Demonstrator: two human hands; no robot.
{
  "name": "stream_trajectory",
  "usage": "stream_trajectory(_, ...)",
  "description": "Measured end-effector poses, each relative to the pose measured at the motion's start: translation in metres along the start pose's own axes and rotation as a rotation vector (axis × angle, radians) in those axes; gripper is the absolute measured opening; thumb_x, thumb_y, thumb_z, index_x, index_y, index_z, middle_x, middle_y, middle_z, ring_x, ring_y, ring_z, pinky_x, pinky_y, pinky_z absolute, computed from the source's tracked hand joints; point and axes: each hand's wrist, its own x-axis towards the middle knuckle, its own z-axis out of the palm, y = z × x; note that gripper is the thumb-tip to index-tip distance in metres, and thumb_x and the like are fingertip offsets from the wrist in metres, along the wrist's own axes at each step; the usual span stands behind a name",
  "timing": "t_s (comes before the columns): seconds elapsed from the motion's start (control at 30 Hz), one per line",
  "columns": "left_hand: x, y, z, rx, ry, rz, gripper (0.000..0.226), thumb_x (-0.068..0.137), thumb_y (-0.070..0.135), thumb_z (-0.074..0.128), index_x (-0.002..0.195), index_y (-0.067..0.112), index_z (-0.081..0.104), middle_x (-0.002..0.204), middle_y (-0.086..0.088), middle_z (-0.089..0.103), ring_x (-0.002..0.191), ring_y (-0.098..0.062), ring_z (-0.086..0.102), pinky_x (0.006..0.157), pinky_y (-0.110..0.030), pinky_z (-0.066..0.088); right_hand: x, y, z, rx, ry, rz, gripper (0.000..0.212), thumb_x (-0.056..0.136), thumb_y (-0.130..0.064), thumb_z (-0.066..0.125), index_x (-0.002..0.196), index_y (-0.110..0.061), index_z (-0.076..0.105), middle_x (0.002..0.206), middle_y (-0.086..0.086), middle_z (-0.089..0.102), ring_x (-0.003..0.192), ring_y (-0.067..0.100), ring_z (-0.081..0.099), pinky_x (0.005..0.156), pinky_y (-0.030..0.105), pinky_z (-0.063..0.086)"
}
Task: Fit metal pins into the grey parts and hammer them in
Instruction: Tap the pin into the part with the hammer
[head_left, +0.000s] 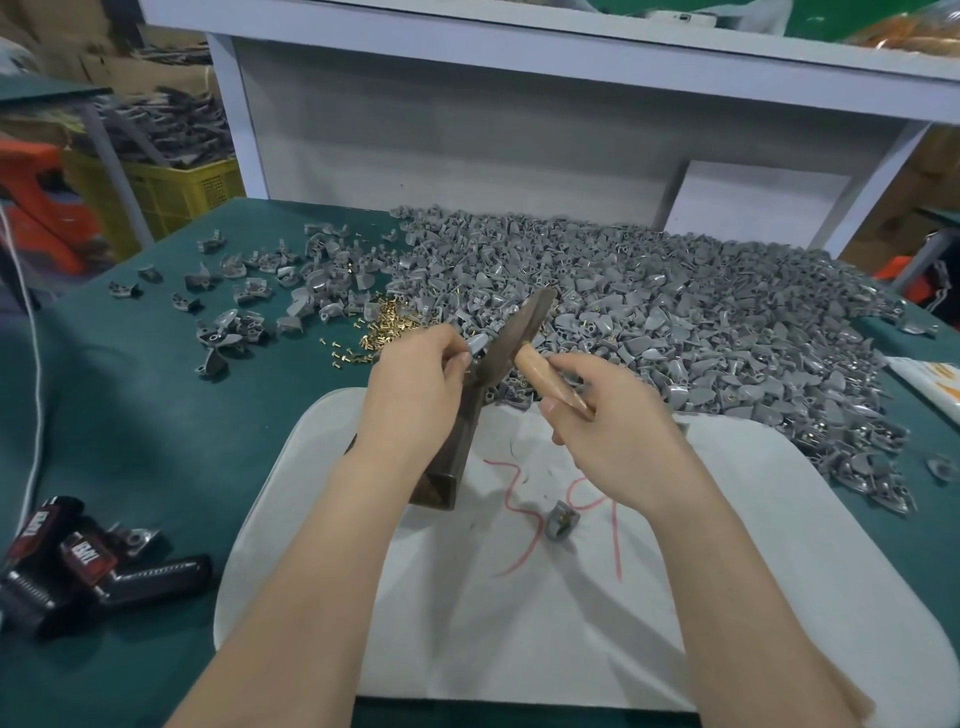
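— What's in the grip?

— Left hand (415, 374) pinches a grey part (477, 343) atop the dark block (457, 457), mid-frame. Right hand (608, 415) is wrapped round the hammer (540, 371), its head just beside the part.

— Hammering, then?

— I'd say so. Next wants a short, square tap; the pin itself is hidden. Loose brass pins (392, 322) lie just left.

The hammer (519, 332) head is smeared by blur. The grey part (477, 343) is mostly covered by the left grip (415, 374), so its shape cannot be told. The black tools (78, 561) are cut off by the left edge.
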Motion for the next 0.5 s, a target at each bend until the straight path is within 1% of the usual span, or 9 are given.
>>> stream_trajectory(0.07,0.0007,0.0,0.0005,0.038,-0.047,0.032,0.017,0.094,0.017,0.055,0.102,0.012,0.068,0.1,-0.007,0.067,0.094,-0.024,0.061,0.084,-0.034,0.048,0.0003,0.0012,-0.0005,0.002,0.003,0.001,0.029,0.09,-0.019,0.055,0.114,-0.035,0.058,0.08,-0.009,0.063,0.068,0.012,0.059,0.053,0.021,0.036)
stream_trajectory(0.17,0.0015,-0.0012,-0.0015,0.118,-0.157,0.071,0.028,0.093,0.021,0.056,0.119,0.015,0.065,0.113,-0.005,0.061,0.101,-0.023,0.058,0.091,-0.031,0.045,0.0,0.0025,-0.0023,-0.006,0.014,0.011,0.028,0.09,-0.02,0.056,0.113,-0.036,0.058,0.07,-0.01,0.061,0.056,0.006,0.05,0.05,0.021,0.034)
stream_trajectory(0.23,0.0017,-0.0021,-0.0028,0.143,-0.191,0.081,0.033,0.093,0.016,0.057,0.125,0.015,0.061,0.117,-0.006,0.056,0.102,-0.023,0.056,0.092,-0.029,0.042,-0.0001,0.0029,-0.0032,-0.008,0.023,0.014,0.029,0.09,-0.019,0.056,0.114,-0.035,0.059,0.068,-0.01,0.06,0.055,0.006,0.049,0.05,0.021,0.034)
stream_trajectory(0.33,0.0009,-0.0015,-0.0026,0.169,-0.167,0.087,0.03,0.093,0.01,0.054,0.121,0.014,0.064,0.116,-0.007,0.057,0.106,-0.025,0.054,0.092,-0.03,0.041,-0.0004,0.0025,-0.0038,-0.009,0.027,0.015,0.029,0.09,-0.019,0.056,0.115,-0.032,0.059,0.067,-0.01,0.059,0.056,0.007,0.049,0.051,0.022,0.035)
stream_trajectory(0.43,-0.001,0.0012,-0.0011,0.144,-0.124,0.081,0.022,0.092,0.01,0.057,0.111,0.014,0.068,0.108,-0.007,0.061,0.101,-0.025,0.057,0.09,-0.036,0.046,-0.0009,0.0018,-0.0041,-0.015,0.028,0.017,0.03,0.09,-0.019,0.056,0.117,-0.031,0.059,0.068,-0.011,0.059,0.057,0.007,0.049,0.054,0.023,0.034)
stream_trajectory(0.5,-0.0019,0.0025,-0.0001,0.121,-0.102,0.079,0.016,0.091,0.011,0.059,0.103,0.014,0.069,0.103,-0.006,0.064,0.096,-0.025,0.059,0.086,-0.039,0.048,-0.0015,0.0012,-0.005,-0.031,0.031,0.017,0.029,0.09,-0.02,0.056,0.116,-0.032,0.059,0.067,-0.013,0.058,0.059,0.007,0.051,0.052,0.022,0.034)
